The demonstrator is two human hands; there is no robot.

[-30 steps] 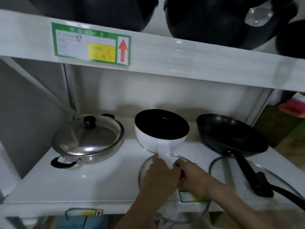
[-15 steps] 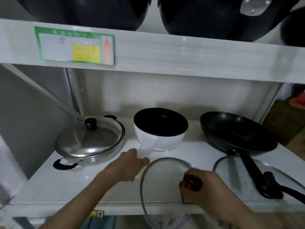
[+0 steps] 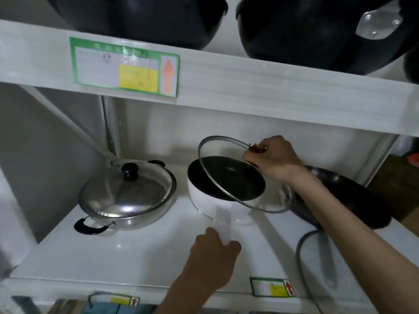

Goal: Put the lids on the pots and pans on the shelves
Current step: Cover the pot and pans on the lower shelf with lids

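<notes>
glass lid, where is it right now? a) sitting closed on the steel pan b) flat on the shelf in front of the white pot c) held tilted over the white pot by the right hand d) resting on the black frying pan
c: the right hand grips the glass lid by its knob and holds it tilted above the open white pot, not yet seated, while the left hand holds the pot's handle.

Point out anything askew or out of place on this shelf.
The glass lid, held by the right hand, is tilted over the white pot, not seated. Another glass lid lies flat under the black frying pan.
</notes>
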